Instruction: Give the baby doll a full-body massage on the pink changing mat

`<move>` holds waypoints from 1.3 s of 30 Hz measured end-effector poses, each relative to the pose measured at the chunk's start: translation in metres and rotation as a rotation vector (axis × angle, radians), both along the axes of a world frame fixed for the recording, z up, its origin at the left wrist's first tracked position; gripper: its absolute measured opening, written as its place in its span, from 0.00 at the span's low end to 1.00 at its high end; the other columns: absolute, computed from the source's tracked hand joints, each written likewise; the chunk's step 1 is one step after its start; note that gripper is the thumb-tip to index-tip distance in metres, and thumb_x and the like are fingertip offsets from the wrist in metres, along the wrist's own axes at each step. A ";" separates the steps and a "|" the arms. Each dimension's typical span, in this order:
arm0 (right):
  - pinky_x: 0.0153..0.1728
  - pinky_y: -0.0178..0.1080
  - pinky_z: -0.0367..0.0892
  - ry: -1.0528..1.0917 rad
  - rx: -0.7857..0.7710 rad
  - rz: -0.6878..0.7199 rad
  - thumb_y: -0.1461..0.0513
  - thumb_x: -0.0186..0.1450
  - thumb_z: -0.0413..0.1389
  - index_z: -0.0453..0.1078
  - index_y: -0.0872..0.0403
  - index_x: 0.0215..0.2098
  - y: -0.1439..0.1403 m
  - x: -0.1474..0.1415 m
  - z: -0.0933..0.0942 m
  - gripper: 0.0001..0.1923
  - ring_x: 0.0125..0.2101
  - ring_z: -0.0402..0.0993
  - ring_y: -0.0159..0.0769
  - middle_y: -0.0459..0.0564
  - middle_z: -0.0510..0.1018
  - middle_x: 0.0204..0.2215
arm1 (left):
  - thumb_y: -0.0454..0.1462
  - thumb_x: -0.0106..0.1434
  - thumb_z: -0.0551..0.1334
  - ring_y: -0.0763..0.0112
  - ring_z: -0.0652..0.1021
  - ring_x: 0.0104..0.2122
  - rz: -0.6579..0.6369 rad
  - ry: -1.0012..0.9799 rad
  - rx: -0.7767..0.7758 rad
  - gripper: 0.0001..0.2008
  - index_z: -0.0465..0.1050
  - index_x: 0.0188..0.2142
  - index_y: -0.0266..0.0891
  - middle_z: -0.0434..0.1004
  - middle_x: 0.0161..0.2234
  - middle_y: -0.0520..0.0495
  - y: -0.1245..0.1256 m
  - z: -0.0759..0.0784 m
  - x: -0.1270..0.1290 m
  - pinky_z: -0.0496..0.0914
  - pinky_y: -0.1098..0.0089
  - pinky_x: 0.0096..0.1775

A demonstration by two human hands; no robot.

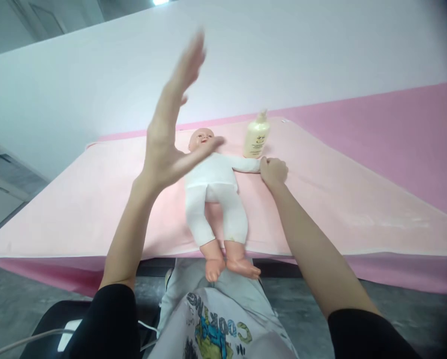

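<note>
**Right hand clasped the doll's arm, left hand lifted open above it**

The right hand (273, 171) lay closed into a loose fist around the end of the doll's outstretched arm, its fingers curled together over the white sleeve where the doll's own hand would have been. The forearm ran back from there toward the near right, bare up to a black sleeve (369, 334).

The left hand (170, 130) was raised off the surface, fingers stretched flat and held together, the thumb spread apart and pointing right across the doll's chin. It gripped nothing; its fingertips were blurred. The palm hung in front of the doll's left shoulder as the camera saw it, and whether it touched the doll could not be told.

The doll (216, 199) lay on its back in the middle of the scene, head toward the far side, bare feet hanging past the near edge of the table. It wore a white one-piece suit.

Just beyond the right hand, on the far side, a pale yellow pump bottle (256, 137) stood upright, close beside the doll's sleeve.

Under all of this lay a light pink towel (339, 184), spread over a deeper pink cover (402, 124) that reached farther right. Behind it rose a white wall (283, 50). At the near edge, the person's printed apron (216, 324) showed.
</note>
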State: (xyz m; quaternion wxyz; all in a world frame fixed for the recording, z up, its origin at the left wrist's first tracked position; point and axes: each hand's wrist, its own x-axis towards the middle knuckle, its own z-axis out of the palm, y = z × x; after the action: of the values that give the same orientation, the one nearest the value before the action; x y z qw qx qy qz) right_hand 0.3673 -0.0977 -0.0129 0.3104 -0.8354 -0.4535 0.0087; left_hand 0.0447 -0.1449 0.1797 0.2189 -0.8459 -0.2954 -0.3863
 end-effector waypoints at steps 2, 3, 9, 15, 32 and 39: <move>0.42 0.45 0.61 0.009 0.002 0.001 0.55 0.67 0.40 0.77 0.61 0.43 0.000 -0.001 0.000 0.26 0.43 0.69 0.50 0.63 0.78 0.39 | 0.59 0.65 0.39 0.53 0.60 0.63 -0.006 -0.060 -0.099 0.34 0.46 0.65 0.48 0.55 0.63 0.48 0.008 -0.025 -0.007 0.62 0.53 0.57; 0.42 0.45 0.61 0.011 0.001 0.003 0.55 0.67 0.40 0.77 0.60 0.44 -0.001 -0.001 0.000 0.26 0.43 0.69 0.50 0.63 0.78 0.39 | 0.58 0.65 0.44 0.55 0.62 0.62 0.004 -0.088 -0.175 0.34 0.49 0.64 0.45 0.58 0.62 0.45 0.015 -0.043 -0.013 0.61 0.54 0.59; 0.42 0.45 0.61 -0.009 -0.019 0.027 0.56 0.66 0.40 0.77 0.62 0.44 -0.001 0.000 0.001 0.26 0.44 0.69 0.51 0.65 0.77 0.40 | 0.46 0.67 0.50 0.55 0.68 0.55 0.339 0.000 -0.553 0.25 0.61 0.59 0.35 0.67 0.56 0.37 0.061 -0.149 -0.043 0.61 0.58 0.56; 0.44 0.46 0.62 -0.006 0.000 0.019 0.56 0.67 0.41 0.76 0.63 0.44 0.000 0.002 -0.002 0.26 0.44 0.69 0.51 0.65 0.77 0.40 | 0.50 0.66 0.51 0.54 0.69 0.53 0.433 0.152 -0.538 0.25 0.63 0.58 0.41 0.71 0.53 0.40 0.062 -0.161 -0.055 0.59 0.58 0.54; 0.39 0.45 0.65 0.369 0.294 -0.077 0.59 0.61 0.47 0.73 0.56 0.27 0.003 0.000 -0.001 0.15 0.33 0.69 0.43 0.56 0.75 0.28 | 0.43 0.70 0.39 0.53 0.74 0.42 0.773 0.038 -0.579 0.25 0.73 0.41 0.38 0.75 0.40 0.36 0.066 -0.161 -0.072 0.65 0.59 0.40; 0.32 0.36 0.73 1.328 0.838 -0.268 0.66 0.58 0.44 0.56 0.51 0.24 0.018 0.003 0.006 0.06 0.25 0.66 0.29 0.42 0.61 0.23 | 0.39 0.69 0.45 0.54 0.71 0.46 0.655 -0.023 -0.404 0.19 0.72 0.47 0.38 0.73 0.44 0.37 0.066 -0.163 -0.072 0.64 0.58 0.45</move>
State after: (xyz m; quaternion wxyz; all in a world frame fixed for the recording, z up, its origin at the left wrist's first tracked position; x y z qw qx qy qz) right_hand 0.3703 -0.0796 -0.0066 0.8025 -0.5169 -0.0350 0.2960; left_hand -0.0273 -0.0785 0.0171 0.1565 -0.7285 -0.6226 -0.2392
